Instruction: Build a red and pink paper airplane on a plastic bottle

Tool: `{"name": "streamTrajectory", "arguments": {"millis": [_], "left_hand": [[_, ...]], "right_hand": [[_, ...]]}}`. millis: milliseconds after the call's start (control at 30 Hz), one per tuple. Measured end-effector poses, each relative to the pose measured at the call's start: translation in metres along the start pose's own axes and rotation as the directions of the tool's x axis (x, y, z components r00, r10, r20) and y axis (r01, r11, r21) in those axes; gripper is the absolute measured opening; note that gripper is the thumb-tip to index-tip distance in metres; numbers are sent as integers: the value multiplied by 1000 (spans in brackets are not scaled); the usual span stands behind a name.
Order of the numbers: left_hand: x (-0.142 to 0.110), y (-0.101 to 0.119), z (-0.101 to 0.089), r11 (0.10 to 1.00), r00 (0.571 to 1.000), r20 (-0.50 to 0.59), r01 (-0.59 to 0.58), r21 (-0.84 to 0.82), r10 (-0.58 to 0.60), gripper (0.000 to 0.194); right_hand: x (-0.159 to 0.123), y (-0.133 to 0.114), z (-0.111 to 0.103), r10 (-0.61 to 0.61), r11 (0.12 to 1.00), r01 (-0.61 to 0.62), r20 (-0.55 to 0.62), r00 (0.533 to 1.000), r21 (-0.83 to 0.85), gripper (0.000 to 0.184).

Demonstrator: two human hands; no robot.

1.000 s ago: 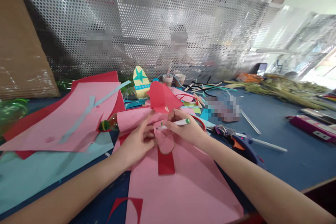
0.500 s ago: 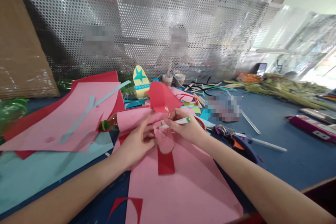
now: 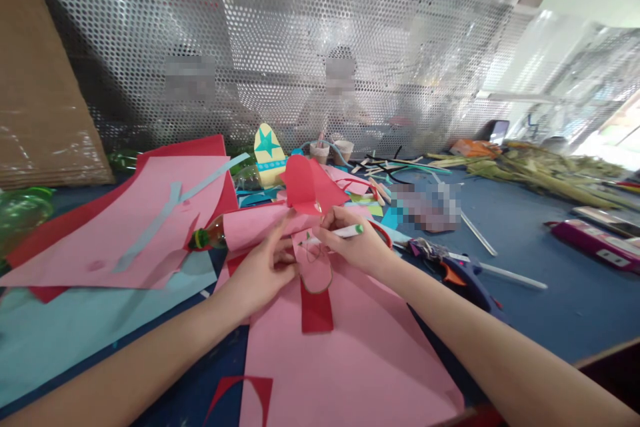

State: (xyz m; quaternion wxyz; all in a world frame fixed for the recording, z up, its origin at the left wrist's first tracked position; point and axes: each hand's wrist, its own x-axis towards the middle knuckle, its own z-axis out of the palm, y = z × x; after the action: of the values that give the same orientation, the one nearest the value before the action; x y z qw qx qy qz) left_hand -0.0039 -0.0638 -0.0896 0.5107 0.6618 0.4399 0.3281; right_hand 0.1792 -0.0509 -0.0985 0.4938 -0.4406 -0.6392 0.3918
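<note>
A small pink paper cutout [image 3: 316,273] with a rounded lower end lies before me, with green and dark pen lines on it. My right hand [image 3: 353,240] grips a white marker [image 3: 345,232] with a green end, its tip against the cutout. My left hand [image 3: 267,263] holds the cutout's left edge, one finger stretched up towards a bottle [image 3: 216,232] wrapped in pink paper. Under the cutout a dark red paper strip [image 3: 317,312] rests on a large pink sheet [image 3: 350,363]. Just beyond my hands stands a red paper heart shape [image 3: 313,183].
Pink sheets [image 3: 145,233] over red paper and a light blue sheet [image 3: 60,340] lie left. A glue gun [image 3: 467,287] sits right, near a purple box [image 3: 595,247]. Paper cups [image 3: 343,152], a yellow decorated cutout [image 3: 270,153] and dried husks [image 3: 545,177] are farther back.
The marker tip has shifted very slightly over the drawn lines on the cutout. Both hands stay almost in the same place.
</note>
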Motion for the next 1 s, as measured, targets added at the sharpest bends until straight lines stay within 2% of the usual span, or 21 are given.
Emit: {"name": "streamTrajectory", "arguments": {"millis": [467,633,1000], "left_hand": [[1,-2,-1,1000,1000,3,5,0,-5,88],[2,-6,-1,999,1000,10,-25,-22,25,87],[2,-4,-1,1000,1000,15,-15,-22,16,90]], "right_hand": [[-1,-5,3,17,1000,-16,-13,1000,19,20],[-1,-3,3,13,1000,-13,22,1000,15,21],[-2,-2,4,-10,1000,9,25,1000,18,22]]}}
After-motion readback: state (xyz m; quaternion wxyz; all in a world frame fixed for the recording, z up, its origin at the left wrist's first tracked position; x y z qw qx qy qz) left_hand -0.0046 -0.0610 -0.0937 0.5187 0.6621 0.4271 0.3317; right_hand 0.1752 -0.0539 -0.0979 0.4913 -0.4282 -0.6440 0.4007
